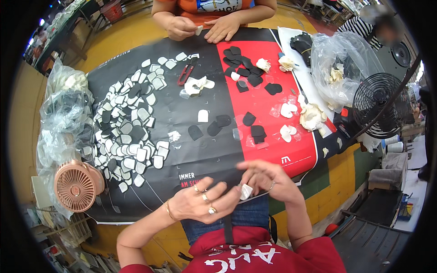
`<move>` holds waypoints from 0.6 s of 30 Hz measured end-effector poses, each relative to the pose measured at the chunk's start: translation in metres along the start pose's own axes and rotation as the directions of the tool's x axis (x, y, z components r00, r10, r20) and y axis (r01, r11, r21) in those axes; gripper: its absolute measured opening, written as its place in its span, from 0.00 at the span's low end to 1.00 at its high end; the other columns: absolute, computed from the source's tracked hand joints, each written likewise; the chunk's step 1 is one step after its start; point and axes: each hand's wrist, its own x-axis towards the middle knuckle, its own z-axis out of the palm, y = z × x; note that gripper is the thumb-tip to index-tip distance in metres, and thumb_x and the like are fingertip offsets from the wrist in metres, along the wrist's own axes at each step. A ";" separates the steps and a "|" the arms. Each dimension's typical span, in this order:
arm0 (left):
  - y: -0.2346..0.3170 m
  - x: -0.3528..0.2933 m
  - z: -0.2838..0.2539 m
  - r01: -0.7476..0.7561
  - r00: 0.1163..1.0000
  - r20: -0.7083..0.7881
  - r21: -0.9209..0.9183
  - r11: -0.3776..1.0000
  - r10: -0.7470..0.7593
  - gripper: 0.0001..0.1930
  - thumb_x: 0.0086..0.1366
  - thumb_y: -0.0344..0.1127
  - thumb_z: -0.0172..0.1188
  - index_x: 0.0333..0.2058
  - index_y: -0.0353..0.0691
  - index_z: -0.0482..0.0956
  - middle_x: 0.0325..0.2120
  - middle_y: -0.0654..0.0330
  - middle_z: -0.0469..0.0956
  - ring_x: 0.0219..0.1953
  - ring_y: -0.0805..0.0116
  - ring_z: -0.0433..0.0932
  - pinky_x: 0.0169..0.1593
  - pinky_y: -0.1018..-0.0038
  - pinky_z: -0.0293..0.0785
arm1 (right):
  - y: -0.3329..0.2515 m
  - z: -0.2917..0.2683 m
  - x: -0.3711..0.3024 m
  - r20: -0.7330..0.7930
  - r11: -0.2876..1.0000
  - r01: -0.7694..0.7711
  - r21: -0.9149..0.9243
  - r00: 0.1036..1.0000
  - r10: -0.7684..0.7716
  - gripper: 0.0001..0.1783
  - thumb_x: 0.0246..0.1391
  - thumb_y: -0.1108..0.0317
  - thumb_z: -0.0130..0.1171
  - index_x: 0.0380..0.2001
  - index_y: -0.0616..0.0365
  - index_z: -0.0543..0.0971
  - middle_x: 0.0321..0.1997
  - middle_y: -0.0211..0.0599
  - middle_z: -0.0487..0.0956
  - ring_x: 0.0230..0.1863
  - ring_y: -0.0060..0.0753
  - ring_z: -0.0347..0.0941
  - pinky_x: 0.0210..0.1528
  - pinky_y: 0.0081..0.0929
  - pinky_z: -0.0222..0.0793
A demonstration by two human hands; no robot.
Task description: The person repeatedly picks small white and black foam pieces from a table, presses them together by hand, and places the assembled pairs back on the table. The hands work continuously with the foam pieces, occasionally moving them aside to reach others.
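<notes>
Near the front edge of the table, a small white rounded piece is pinched between my two hands. My left hand, with rings and a bracelet, has its fingertips closed on the piece's left side. From the right, my right hand grips it with thumb and fingers, the index finger stretched out above. On the black part of the table cover lie several loose black pieces and one white piece. A large heap of white and black rounded pieces spreads to the left.
A pink fan and plastic bags line the left edge; a black fan stands right. Red-handled snips lie near crumpled white scraps. Across the table, a co-worker's hands handle a white piece.
</notes>
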 end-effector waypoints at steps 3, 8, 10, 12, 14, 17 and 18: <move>-0.004 -0.003 0.002 -0.091 0.996 -0.013 -0.010 0.996 0.091 0.08 0.60 0.41 0.62 0.35 0.47 0.85 0.47 0.68 0.77 0.45 0.71 0.74 0.45 0.70 0.69 | 0.004 0.003 0.005 0.148 0.992 -0.126 0.021 0.982 0.121 0.19 0.68 0.66 0.59 0.58 0.64 0.77 0.42 0.34 0.83 0.39 0.19 0.80 0.41 0.19 0.77; -0.016 -0.009 0.004 -0.054 0.997 -0.046 0.029 0.998 0.056 0.07 0.60 0.40 0.63 0.34 0.47 0.85 0.48 0.66 0.78 0.44 0.69 0.75 0.44 0.71 0.70 | 0.009 0.006 0.009 0.133 0.991 -0.118 0.063 0.985 0.109 0.16 0.65 0.71 0.61 0.53 0.66 0.80 0.41 0.35 0.84 0.37 0.21 0.81 0.40 0.21 0.79; -0.025 -0.010 0.006 0.027 0.999 -0.024 0.014 1.000 -0.027 0.08 0.58 0.39 0.66 0.36 0.46 0.84 0.50 0.63 0.79 0.44 0.69 0.77 0.44 0.71 0.71 | 0.011 0.008 0.009 0.068 0.995 -0.088 0.045 0.994 0.085 0.15 0.64 0.73 0.62 0.53 0.66 0.80 0.40 0.36 0.84 0.37 0.22 0.81 0.40 0.21 0.80; -0.044 -0.015 0.007 0.346 0.930 0.148 -0.053 0.937 -0.336 0.25 0.57 0.40 0.68 0.54 0.45 0.76 0.56 0.59 0.78 0.51 0.60 0.79 0.50 0.63 0.73 | 0.012 0.009 0.008 -0.036 0.998 -0.057 0.010 0.998 0.057 0.15 0.63 0.75 0.62 0.52 0.68 0.80 0.40 0.38 0.85 0.37 0.22 0.82 0.40 0.20 0.80; -0.064 -0.022 0.011 0.573 0.775 0.246 0.115 0.812 -0.582 0.26 0.62 0.40 0.65 0.58 0.42 0.74 0.62 0.55 0.72 0.66 0.58 0.67 0.64 0.55 0.63 | 0.011 0.006 0.007 -0.130 0.998 -0.048 -0.041 0.991 0.042 0.13 0.63 0.77 0.62 0.49 0.69 0.80 0.39 0.39 0.85 0.37 0.22 0.82 0.40 0.20 0.80; -0.070 -0.035 0.014 0.616 0.692 0.334 0.189 0.764 -0.640 0.22 0.63 0.38 0.65 0.56 0.41 0.78 0.65 0.56 0.69 0.69 0.56 0.63 0.70 0.53 0.54 | 0.012 0.001 0.006 -0.244 0.997 0.025 -0.073 0.969 -0.042 0.07 0.61 0.78 0.64 0.42 0.69 0.81 0.37 0.38 0.85 0.35 0.22 0.82 0.38 0.18 0.80; -0.063 -0.037 0.016 0.614 0.706 0.291 0.205 0.763 -0.646 0.21 0.63 0.38 0.65 0.55 0.41 0.79 0.64 0.57 0.70 0.69 0.57 0.63 0.70 0.53 0.55 | 0.013 0.000 0.005 -0.280 0.995 0.042 -0.091 0.958 -0.066 0.07 0.61 0.78 0.64 0.41 0.68 0.81 0.36 0.38 0.85 0.35 0.22 0.82 0.37 0.18 0.80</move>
